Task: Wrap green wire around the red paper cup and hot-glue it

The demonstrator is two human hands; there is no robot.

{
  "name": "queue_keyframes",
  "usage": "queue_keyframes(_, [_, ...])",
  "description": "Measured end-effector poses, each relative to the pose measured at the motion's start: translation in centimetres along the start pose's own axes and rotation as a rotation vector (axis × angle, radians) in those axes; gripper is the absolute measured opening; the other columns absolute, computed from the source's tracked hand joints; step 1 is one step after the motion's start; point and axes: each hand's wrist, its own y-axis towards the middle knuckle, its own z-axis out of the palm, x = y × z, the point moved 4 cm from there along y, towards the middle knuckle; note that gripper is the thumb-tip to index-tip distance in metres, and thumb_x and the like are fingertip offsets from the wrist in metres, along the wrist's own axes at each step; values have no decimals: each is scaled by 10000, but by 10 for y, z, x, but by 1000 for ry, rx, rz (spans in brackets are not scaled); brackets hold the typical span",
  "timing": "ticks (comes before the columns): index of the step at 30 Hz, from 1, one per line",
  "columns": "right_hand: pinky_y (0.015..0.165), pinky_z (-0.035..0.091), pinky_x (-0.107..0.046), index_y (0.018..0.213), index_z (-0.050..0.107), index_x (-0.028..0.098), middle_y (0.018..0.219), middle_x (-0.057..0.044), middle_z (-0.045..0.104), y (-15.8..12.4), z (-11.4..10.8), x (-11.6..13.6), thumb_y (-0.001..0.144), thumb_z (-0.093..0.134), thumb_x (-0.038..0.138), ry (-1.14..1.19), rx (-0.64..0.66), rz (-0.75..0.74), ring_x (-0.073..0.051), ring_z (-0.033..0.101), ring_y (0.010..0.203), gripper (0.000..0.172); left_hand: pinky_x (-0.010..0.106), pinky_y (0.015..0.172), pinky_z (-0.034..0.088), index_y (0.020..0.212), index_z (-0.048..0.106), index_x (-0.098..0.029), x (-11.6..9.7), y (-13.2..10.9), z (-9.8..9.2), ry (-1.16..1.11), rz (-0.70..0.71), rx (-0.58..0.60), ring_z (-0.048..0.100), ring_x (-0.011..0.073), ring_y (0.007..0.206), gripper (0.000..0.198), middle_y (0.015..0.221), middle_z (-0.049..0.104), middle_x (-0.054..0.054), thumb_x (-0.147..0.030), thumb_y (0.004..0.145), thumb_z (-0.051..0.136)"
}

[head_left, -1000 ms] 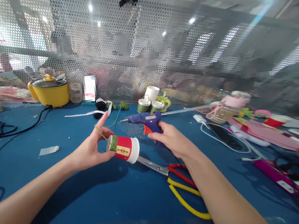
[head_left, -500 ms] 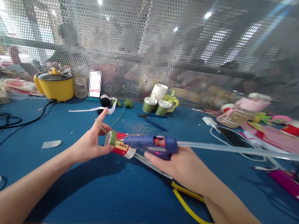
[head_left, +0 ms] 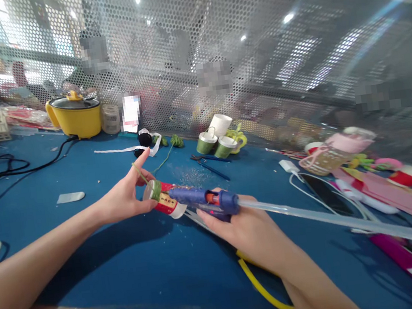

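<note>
My left hand holds a red and white paper cup on its side, with thumb and fingers at the end wrapped in green yarn. A strand of that yarn passes over my raised index finger and runs back to a small green ball. In my right hand is a blue glue gun, its nozzle at the cup beside the yarn. A long clear glue stick sticks out of the gun's rear. Whether the nozzle touches the cup is unclear.
Behind are blue pliers, green-wrapped cups, a yellow pot and a lit phone. Yellow-handled scissors lie under my right wrist. Cables, a dark phone and a pink-wrapped jar are at right.
The rear of the glue gun and my right hand have shifted slightly left, and the glue stick's far end sits lower. My left hand and the cup are nearly unmoved.
</note>
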Motion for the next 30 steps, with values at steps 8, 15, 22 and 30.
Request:
queue_keyframes(8, [508, 426, -229, 731, 538, 231, 676, 18, 602, -5, 7, -8, 826, 533, 288, 43, 24, 47, -144, 569, 586, 110, 428, 940, 380, 1452, 1, -279, 0, 0, 0, 33, 31, -6, 509, 166, 894, 998, 974, 508, 25, -140, 698, 640])
queue_keyframes(15, [532, 411, -242, 729, 529, 233, 667, 31, 579, -4, 8, -5, 823, 537, 295, 100, 79, 96, -142, 551, 586, 112, 422, 939, 392, 1452, -7, -274, 0, 0, -1, 63, 19, -23, 511, 161, 892, 998, 977, 500, 24, -142, 697, 632])
queue_keyframes(22, [569, 419, -253, 737, 534, 232, 682, 27, 590, -3, 9, -5, 828, 531, 307, 127, 91, 108, -150, 563, 620, 118, 414, 912, 411, 1450, 1, -291, -1, 0, -1, 85, 23, -18, 516, 169, 897, 993, 980, 498, 24, -149, 699, 635])
queue_keyframes(30, [612, 436, -271, 711, 520, 229, 672, 27, 584, -3, 7, -2, 824, 520, 304, 156, 115, 130, -145, 526, 594, 135, 421, 903, 421, 1448, -2, -291, 1, -1, -1, 104, 14, -18, 507, 177, 907, 983, 1004, 497, 35, -158, 712, 636])
